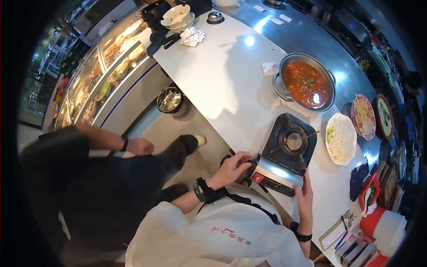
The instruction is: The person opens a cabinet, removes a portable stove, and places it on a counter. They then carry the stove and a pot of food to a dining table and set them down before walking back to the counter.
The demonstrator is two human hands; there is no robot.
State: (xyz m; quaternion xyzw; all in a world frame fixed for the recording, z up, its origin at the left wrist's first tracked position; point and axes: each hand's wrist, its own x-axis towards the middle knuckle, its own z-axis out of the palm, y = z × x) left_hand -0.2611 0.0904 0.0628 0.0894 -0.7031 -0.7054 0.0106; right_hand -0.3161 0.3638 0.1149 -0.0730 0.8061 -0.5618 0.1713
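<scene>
A portable gas stove (pixel 289 147) with a black burner top and a silver front panel sits at the near edge of the white counter. My left hand (pixel 233 168) has its fingers curled round the black knob (pixel 253 166) at the stove's left front end. With my right hand (pixel 305 192) I grip the stove's right side near the front; some fingers are hidden. No flame shows and the burner bears no pot. Beyond it stands a metal pot (pixel 279 84) of red soup. Right of the stove lies a white plate (pixel 328 147) of pale noodles.
Two more dishes, a patterned plate (pixel 364 116) and a brown bowl (pixel 379 116), stand at the right. A clipboard (pixel 331 236) lies at lower right. A bin (pixel 171 102) is on the floor. Another person (pixel 102 182) is close on my left, beside a lit display case (pixel 102 84).
</scene>
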